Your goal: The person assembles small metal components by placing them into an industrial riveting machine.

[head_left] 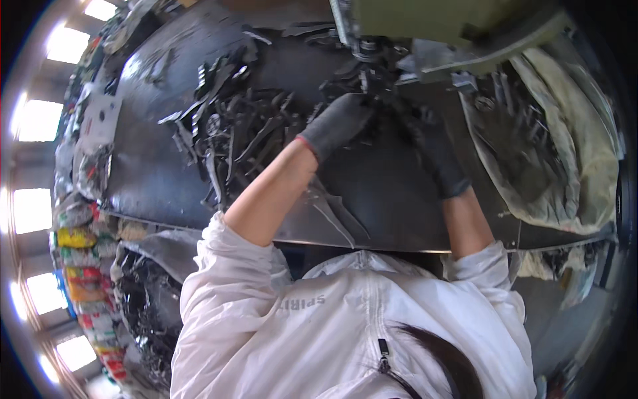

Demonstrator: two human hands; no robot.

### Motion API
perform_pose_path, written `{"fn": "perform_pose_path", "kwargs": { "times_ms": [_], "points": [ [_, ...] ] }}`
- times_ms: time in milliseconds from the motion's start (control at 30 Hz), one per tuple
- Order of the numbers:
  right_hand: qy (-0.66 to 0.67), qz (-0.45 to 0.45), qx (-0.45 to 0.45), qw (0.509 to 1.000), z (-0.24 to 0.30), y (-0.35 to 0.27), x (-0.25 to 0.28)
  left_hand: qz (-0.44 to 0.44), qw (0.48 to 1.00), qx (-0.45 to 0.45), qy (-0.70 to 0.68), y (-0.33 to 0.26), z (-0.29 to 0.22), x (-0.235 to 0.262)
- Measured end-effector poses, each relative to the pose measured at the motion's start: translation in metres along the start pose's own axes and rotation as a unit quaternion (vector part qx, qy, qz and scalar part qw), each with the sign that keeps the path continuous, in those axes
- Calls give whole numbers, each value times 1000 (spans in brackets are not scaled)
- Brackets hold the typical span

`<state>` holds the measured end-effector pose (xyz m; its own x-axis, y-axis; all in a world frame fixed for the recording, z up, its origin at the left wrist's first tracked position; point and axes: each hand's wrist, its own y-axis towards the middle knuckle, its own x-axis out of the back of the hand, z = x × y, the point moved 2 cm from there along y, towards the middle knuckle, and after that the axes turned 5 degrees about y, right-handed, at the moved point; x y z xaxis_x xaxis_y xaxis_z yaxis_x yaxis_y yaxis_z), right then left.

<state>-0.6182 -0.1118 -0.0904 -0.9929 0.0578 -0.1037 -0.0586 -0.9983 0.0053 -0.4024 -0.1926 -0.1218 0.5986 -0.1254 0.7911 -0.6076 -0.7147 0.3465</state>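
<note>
My left hand, in a dark grey glove with a red cuff, reaches to the foot of a machine's narrow metal tool head. Its fingers are closed at a dark piece there, too dark to make out. Close by on the right is my right hand, gloved in the same grey; its fingers are blurred among dark shapes below the machine. Beside my left hand lies a loose heap of black plastic parts, long and thin. More long parts rest under my left forearm.
A green machine housing overhangs the dark metal table at the back. At right, a pale sack gapes around several dark parts. Bags of dark material stand off the table's left front. Colourful packed bags line the left side.
</note>
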Motion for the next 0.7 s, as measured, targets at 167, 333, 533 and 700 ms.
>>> {"fn": "perform_pose_path", "kwargs": {
  "times_ms": [167, 333, 533, 700],
  "points": [
    [57, 17, -110, 992, 15, -6, 7, -11, 983, 154, 95, 11, -5, 122],
    [93, 6, -122, 988, 10, -4, -4, 74, 833, 173, 521, -35, 150, 227],
    [83, -13, -111, 990, 38, -13, -10, -15, 817, -117, 564, -50, 231, 208],
    [92, -12, -169, 981, 33, -21, -5, 28, 897, 253, 360, -56, 271, 229]
  ]
}}
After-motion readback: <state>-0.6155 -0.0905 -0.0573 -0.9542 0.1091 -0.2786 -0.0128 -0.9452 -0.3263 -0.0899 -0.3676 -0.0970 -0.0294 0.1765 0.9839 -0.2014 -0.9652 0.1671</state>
